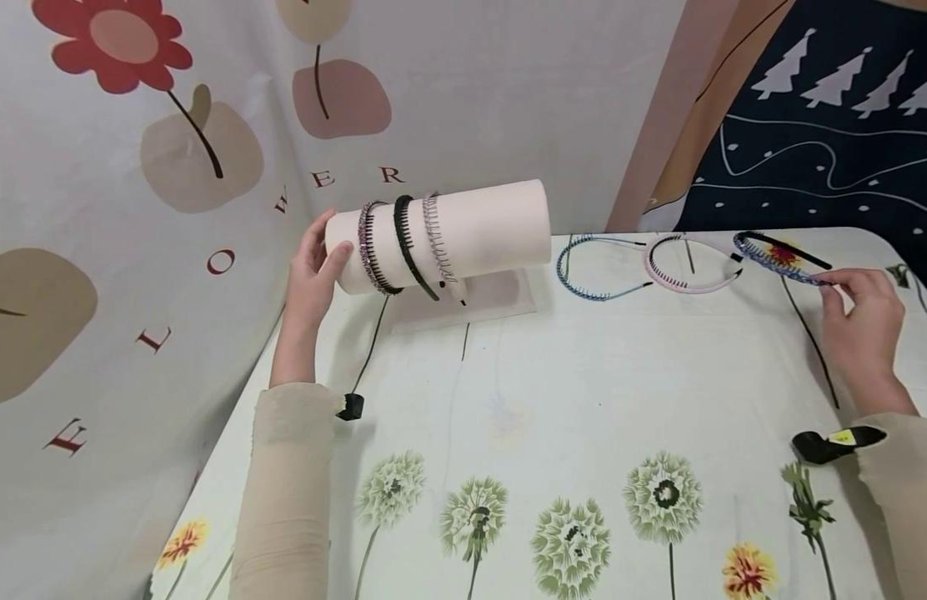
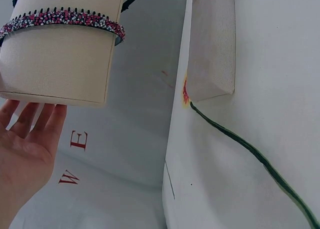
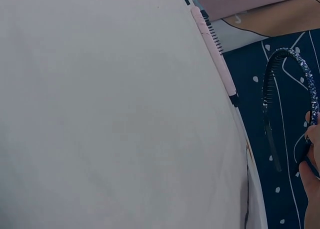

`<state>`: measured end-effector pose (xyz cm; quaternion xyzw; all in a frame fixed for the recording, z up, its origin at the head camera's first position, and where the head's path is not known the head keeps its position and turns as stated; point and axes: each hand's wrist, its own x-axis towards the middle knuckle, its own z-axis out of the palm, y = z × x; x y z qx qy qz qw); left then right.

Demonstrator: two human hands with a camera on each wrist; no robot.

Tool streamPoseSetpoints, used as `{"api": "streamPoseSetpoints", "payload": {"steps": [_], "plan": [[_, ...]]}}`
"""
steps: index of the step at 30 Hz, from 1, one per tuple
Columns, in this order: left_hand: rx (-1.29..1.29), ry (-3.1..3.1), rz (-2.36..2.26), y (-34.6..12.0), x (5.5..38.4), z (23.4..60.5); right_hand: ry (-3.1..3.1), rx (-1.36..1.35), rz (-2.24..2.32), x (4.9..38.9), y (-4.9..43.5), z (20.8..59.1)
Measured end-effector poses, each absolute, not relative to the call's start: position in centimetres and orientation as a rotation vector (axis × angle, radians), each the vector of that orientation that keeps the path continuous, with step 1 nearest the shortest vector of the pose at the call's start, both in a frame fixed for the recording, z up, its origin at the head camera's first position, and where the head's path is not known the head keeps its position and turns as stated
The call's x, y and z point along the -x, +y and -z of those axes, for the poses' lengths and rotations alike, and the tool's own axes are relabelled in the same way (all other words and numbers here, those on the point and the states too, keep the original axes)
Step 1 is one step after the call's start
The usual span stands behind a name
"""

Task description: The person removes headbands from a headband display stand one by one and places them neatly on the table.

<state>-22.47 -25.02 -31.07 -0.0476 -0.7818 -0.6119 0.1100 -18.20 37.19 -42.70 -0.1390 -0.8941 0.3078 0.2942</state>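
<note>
My left hand (image 1: 313,262) holds the left end of a cream cylindrical headband stand (image 1: 501,225), thumb on its near side. In the left wrist view the fingertips pass behind the stand's edge. Three toothed headbands are on the stand: a pink-and-silver glitter headband (image 1: 368,250), a black headband (image 1: 407,242) and a pale lilac headband (image 1: 433,237). At the table's far right, my right hand (image 1: 864,321) pinches one end of a blue glitter headband (image 1: 779,262). The right wrist view shows this headband's (image 3: 287,51) curve and inner teeth, with the hand partly cut off.
Between the stand and my right hand lie a light blue headband (image 1: 583,292) and a pink headband (image 1: 688,289). The stand's flat base (image 1: 501,300) sits on the flower-print tablecloth (image 1: 568,417). A printed cloth backdrop (image 1: 471,100) rises behind and left.
</note>
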Motion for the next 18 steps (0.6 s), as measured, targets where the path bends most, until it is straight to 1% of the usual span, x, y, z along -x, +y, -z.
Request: {"api": "streamPoseSetpoints", "payload": {"steps": [18], "plan": [[0.133,-2.311,1.785,-25.0,22.3,31.1,-2.489,0.487,-0.774,18.6,39.0,43.2]]}}
